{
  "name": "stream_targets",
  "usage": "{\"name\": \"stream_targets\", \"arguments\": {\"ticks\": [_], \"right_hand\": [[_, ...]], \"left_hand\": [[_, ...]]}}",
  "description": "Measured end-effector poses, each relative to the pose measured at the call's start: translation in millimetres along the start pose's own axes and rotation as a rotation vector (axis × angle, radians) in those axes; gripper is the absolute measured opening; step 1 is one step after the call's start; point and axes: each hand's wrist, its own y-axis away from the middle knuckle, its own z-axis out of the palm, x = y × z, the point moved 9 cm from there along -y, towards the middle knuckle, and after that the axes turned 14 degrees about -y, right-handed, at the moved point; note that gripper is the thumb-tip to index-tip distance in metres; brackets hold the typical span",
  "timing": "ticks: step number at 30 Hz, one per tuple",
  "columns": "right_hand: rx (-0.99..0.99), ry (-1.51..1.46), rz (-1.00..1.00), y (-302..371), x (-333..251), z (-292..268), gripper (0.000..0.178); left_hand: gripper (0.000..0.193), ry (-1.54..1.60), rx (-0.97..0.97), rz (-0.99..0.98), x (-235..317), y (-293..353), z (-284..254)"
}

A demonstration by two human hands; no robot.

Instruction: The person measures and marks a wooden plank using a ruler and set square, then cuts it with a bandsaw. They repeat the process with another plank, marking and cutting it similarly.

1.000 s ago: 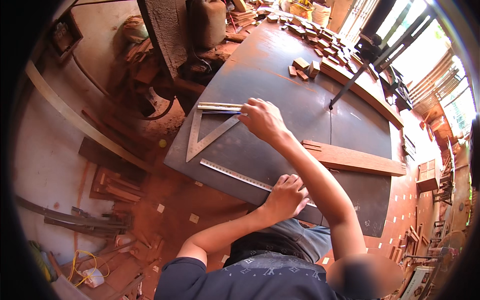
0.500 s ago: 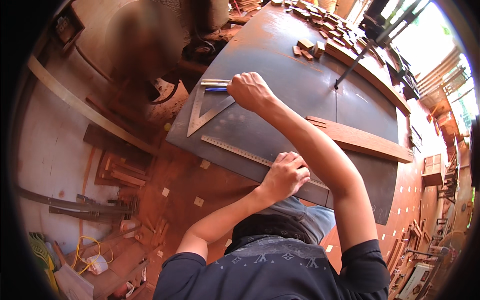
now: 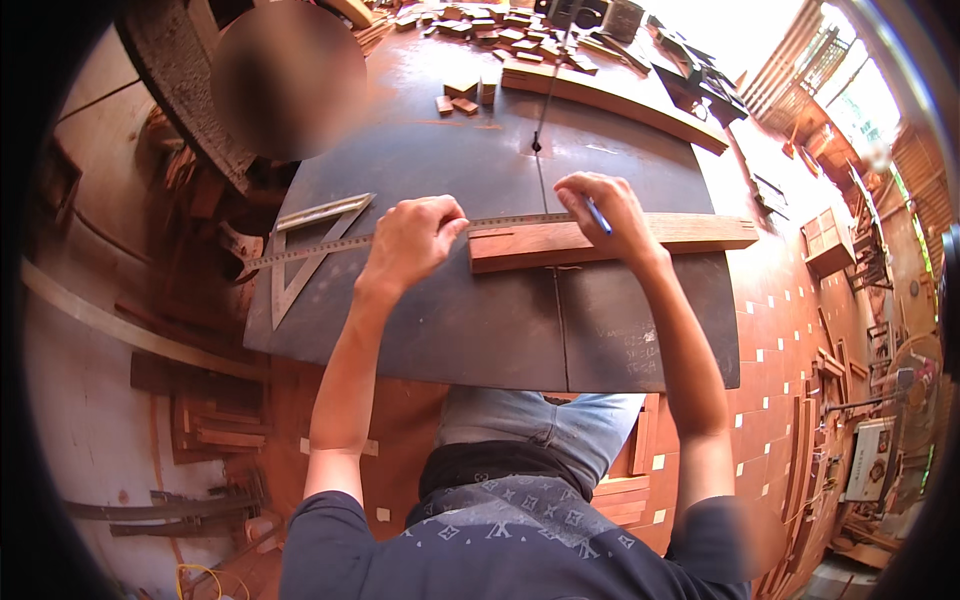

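A long steel ruler [image 3: 510,219] stretches from the table's left side to my right hand, along the far edge of a reddish wooden piece [image 3: 575,247]. Closed around the ruler is my left hand [image 3: 408,240], just left of the wood's slotted end. My right hand [image 3: 618,220] is above the wood with a blue pen [image 3: 599,217] in its fingers. Its fingertips are by the ruler's right end; whether they touch it I cannot tell. Beneath the ruler's left part lies a metal triangle square [image 3: 306,283] with a thick edge.
The dark tabletop [image 3: 430,330] has a slit and a thin upright rod or blade [image 3: 543,120] at its middle. Small wood offcuts [image 3: 462,90] and a long wooden piece [image 3: 620,105] lie at the far side. A dark blurred shape [image 3: 290,80] is at upper left.
The ruler has moved from the near edge up to the wooden piece, which now lies further left in view. My right hand has picked up the blue pen from beside the triangle square.
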Motion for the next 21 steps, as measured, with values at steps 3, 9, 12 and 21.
{"name": "stream_targets", "arguments": {"ticks": [3, 9, 12, 21], "right_hand": [[0.053, 0.003, 0.099, 18.5, 29.6, 5.0, 0.013], [0.057, -0.001, 0.099, 26.6, 44.2, 13.2, 0.010], [0.037, 0.006, 0.113, 26.1, 46.0, 14.4, 0.010], [0.029, 0.023, 0.078, 25.7, 39.9, 25.3, 0.007]], "left_hand": [[0.015, 0.010, -0.078, -0.049, -8.8, -10.6, 9.9], [0.015, 0.030, -0.146, -0.110, -23.3, -8.3, 9.8], [0.016, 0.044, -0.173, -0.113, -30.4, -5.9, 0.9], [0.020, 0.133, -0.304, -0.152, -33.8, -4.1, 21.8]]}}
